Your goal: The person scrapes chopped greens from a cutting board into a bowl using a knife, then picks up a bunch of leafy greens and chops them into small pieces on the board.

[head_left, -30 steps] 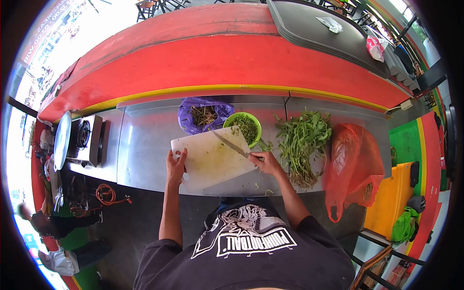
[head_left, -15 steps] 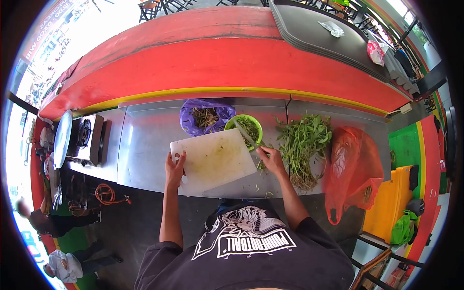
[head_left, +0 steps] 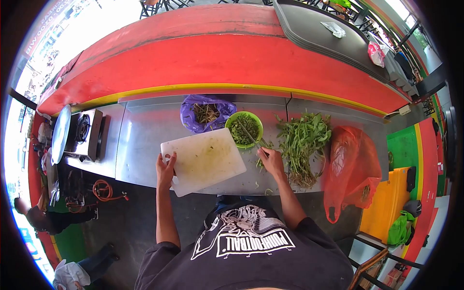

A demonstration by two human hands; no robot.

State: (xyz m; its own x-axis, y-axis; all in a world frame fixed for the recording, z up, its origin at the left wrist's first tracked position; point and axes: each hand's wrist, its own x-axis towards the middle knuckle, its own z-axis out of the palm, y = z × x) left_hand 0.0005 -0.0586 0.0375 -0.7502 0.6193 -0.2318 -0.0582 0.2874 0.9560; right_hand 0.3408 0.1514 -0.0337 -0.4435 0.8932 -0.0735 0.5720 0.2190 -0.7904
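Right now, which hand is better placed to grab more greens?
Probably the right hand: it lies beside the greens, though it holds a knife. The left hand grips the far edge of the board.

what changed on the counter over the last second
The right hand swung the knife off the cutting board to over the green bowl. The left hand, holding the board's edge, slid it left, away from the bowl. The pile of greens, purple bag and red bag stayed put.
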